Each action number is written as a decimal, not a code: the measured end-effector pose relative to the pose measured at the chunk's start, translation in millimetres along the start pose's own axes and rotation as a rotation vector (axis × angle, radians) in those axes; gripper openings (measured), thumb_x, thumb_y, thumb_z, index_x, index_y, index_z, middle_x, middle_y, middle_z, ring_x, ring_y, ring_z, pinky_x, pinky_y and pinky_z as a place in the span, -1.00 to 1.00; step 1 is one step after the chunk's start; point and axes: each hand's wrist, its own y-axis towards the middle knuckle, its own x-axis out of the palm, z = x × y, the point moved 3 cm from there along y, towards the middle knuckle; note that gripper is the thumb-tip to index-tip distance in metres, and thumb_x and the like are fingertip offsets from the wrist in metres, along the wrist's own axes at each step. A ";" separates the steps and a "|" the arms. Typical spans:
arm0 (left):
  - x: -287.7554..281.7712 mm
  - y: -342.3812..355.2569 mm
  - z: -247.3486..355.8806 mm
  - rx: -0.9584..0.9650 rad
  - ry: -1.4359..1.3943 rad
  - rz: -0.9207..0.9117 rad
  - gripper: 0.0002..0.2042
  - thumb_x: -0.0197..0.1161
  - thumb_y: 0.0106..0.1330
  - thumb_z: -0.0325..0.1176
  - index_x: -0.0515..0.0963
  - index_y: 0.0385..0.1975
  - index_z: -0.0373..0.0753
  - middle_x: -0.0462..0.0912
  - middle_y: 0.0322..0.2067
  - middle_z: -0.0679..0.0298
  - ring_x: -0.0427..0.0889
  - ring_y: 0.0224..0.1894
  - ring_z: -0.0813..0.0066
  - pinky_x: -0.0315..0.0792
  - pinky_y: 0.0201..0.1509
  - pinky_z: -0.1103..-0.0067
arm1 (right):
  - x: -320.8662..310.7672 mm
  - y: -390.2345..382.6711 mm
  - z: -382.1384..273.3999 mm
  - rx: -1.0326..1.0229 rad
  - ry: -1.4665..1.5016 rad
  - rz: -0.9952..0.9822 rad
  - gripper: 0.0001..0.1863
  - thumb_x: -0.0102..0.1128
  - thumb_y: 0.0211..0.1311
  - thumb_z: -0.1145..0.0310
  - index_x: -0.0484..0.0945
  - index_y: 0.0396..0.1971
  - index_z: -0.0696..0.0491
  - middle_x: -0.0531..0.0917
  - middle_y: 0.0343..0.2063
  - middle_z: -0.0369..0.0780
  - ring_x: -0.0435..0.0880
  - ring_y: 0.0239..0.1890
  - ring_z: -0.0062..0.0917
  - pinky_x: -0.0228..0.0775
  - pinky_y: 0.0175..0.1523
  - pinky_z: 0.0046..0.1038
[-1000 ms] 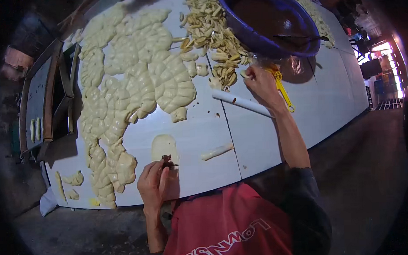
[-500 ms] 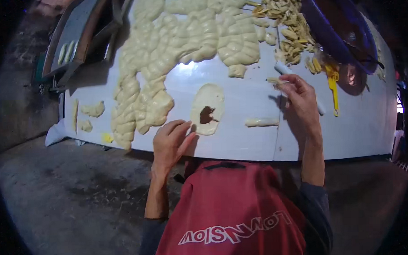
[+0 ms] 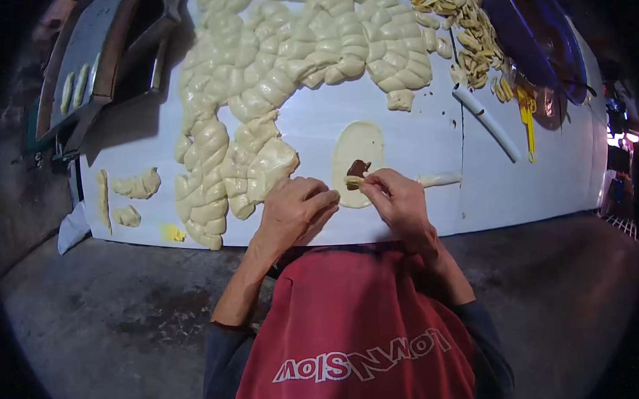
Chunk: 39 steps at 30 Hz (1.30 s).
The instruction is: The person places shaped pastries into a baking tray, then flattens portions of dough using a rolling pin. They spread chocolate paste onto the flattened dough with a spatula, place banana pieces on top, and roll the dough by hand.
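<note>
An oval of flattened dough [image 3: 357, 142] lies on the white table before me, with a dark brown spread, like chocolate, on its lower middle. My right hand [image 3: 400, 204] is closed in a pinch on a banana piece [image 3: 354, 180] and holds it at the lower edge of the spread. My left hand [image 3: 299, 207] holds nothing; its fingers, loosely bent, reach toward the dough oval's lower left edge. Partly behind my right hand lies a pale rolled piece [image 3: 442, 178]. Beyond it rests a white rod [image 3: 487, 123].
A large mass of portioned dough [image 3: 314, 38] covers the back and left. At the back right are many banana pieces [image 3: 468, 25], a purple basin [image 3: 514, 38] and a yellow-handled tool [image 3: 529, 125]. Trays [image 3: 82, 67] stand far left. Dough scraps [image 3: 137, 185] lie at left.
My right hand has brought the banana piece from beside the white rod, leftward and nearer, to the spread on the dough. The whole view has shifted slightly.
</note>
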 end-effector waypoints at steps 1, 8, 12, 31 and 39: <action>0.7 2.1 0.1 0.036 -0.005 -0.012 -0.77 0.52 0.06 -0.37 0.70 -0.26 -0.09 0.70 -0.34 0.33 0.69 -0.29 0.34 0.50 -0.25 0.40 | -1.8 -2.5 -2.7 -0.006 -0.047 0.007 -0.78 0.36 0.28 0.30 0.65 -0.18 0.09 0.73 -0.36 -0.16 0.76 -0.33 -0.33 0.58 -0.23 -0.36; 6.0 9.6 -0.1 0.138 0.041 -0.110 -0.86 0.39 0.22 -0.30 0.67 -0.26 -0.10 0.59 -0.34 0.40 0.61 -0.27 0.43 0.37 -0.20 0.42 | -9.5 -23.0 -13.0 -0.211 -0.346 -0.101 -0.71 0.42 0.19 0.27 0.66 -0.09 -0.05 0.66 -0.24 -0.23 0.74 -0.25 -0.37 0.59 -0.23 -0.35; 9.7 11.3 -0.2 0.180 0.041 -0.136 -0.89 0.35 0.24 -0.34 0.65 -0.28 -0.15 0.57 -0.33 0.33 0.59 -0.28 0.35 0.38 -0.20 0.39 | 3.1 -30.9 11.1 -0.317 -0.372 -0.075 -0.74 0.37 0.25 0.28 0.64 -0.09 -0.02 0.67 -0.20 -0.24 0.74 -0.22 -0.35 0.61 -0.20 -0.35; -3.2 35.1 -4.1 -0.154 -0.052 0.005 -0.88 0.26 0.38 -0.43 0.60 -0.15 -0.27 0.64 0.00 0.12 0.68 -0.11 0.12 0.55 -0.09 0.33 | -3.5 -8.3 17.9 -0.088 0.086 0.203 -0.79 0.29 0.29 0.42 0.63 -0.10 0.07 0.69 -0.19 -0.20 0.72 -0.29 -0.39 0.56 -0.19 -0.40; -6.3 34.7 8.7 -0.133 0.124 -0.093 -0.67 0.35 0.17 -0.44 0.65 -0.03 -0.07 0.59 0.11 0.13 0.68 -0.17 0.15 0.56 -0.12 0.30 | -9.0 -9.3 5.5 -0.150 -0.293 0.125 -0.71 0.34 0.25 0.30 0.65 -0.02 -0.09 0.62 -0.13 -0.25 0.72 -0.22 -0.35 0.61 -0.16 -0.33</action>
